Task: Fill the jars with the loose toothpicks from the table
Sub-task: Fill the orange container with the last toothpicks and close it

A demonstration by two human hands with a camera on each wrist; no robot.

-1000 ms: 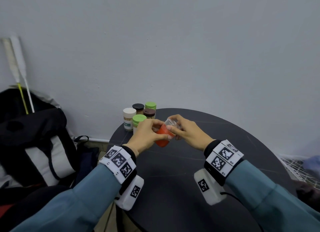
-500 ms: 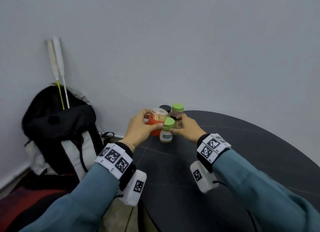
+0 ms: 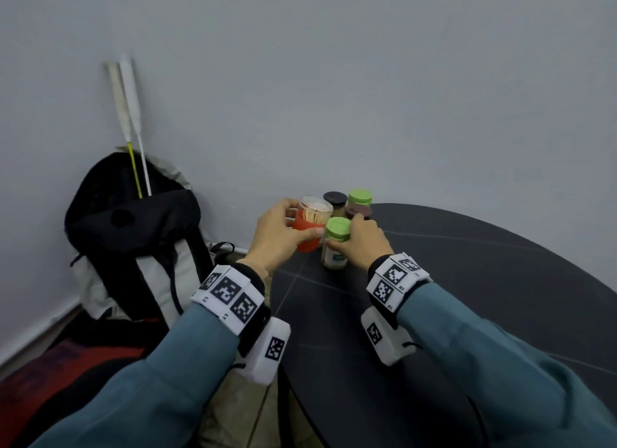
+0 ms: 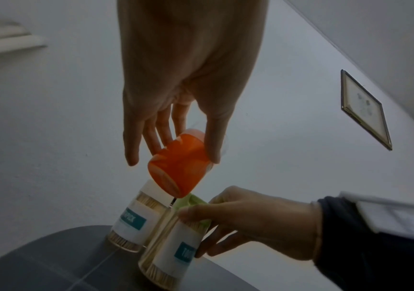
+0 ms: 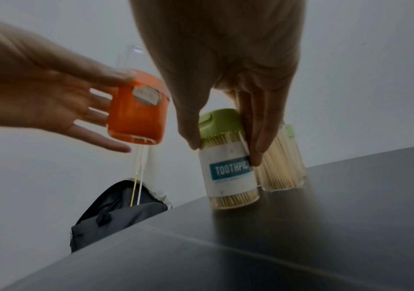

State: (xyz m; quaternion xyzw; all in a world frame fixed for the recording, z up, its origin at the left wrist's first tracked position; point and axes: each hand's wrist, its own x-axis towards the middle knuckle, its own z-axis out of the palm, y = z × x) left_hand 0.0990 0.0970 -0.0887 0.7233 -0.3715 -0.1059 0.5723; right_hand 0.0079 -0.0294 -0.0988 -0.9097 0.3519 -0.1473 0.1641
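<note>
My left hand (image 3: 295,223) grips an orange jar (image 3: 309,235) with a clear top packed with toothpicks, holding it above the dark round table (image 3: 467,297) at its far left edge. In the left wrist view the orange jar (image 4: 179,167) hangs tilted between thumb and fingers over a white-lidded toothpick jar (image 4: 133,218). My right hand (image 3: 347,235) pinches the green-lidded toothpick jar (image 3: 335,247) just under its lid; it stands on the table. The right wrist view shows that green-lidded jar (image 5: 228,163) upright beside the orange jar (image 5: 136,118).
Behind stand three more jars with a black lid (image 3: 335,198), a green lid (image 3: 360,197) and a brown lid (image 3: 358,211). A black and white backpack (image 3: 133,247) with two sticks (image 3: 130,113) leans on the wall, left of the table.
Both hands moved from the table's middle to the jar cluster at the far left. My right hand let go of the orange jar and took the green-lidded one; my left hand kept the orange jar.
</note>
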